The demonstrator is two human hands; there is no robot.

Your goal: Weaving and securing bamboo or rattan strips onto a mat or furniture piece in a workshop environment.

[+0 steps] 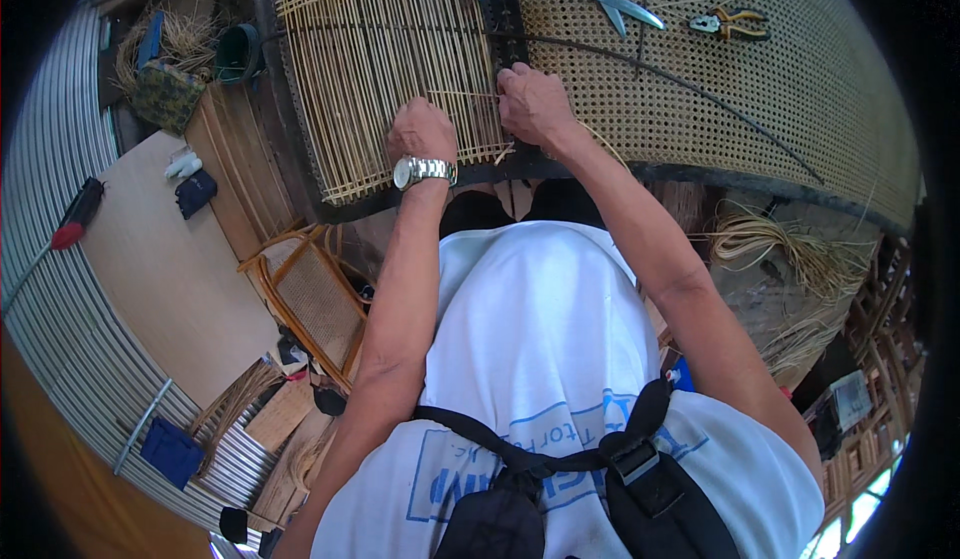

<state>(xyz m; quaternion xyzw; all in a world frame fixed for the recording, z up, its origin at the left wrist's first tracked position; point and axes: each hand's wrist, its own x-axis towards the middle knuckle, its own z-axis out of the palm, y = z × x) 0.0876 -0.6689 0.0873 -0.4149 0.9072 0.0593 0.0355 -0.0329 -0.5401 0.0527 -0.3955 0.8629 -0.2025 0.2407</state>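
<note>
A frame of cane strands (380,39), mostly long parallel strands, lies in front of me on the left. My left hand (422,131), with a metal watch (422,170) on its wrist, is closed over these strands near the front edge; its fingertips are hidden. A thin cane strand (460,93) runs sideways from just beyond that hand to my right hand (537,107). The right fingers pinch it beside the dark middle bar (509,21) of the frame. More of a loose strand (603,143) trails off past my right wrist.
The right panel (600,69) is finished open-hole cane weave, with pliers (730,25) and crossed flat blades (618,4) on it. A dark thin rod (680,81) crosses both panels. Coiled cane (770,239) lies at right; a cane-seated chair (315,304) and board (170,259) stand left.
</note>
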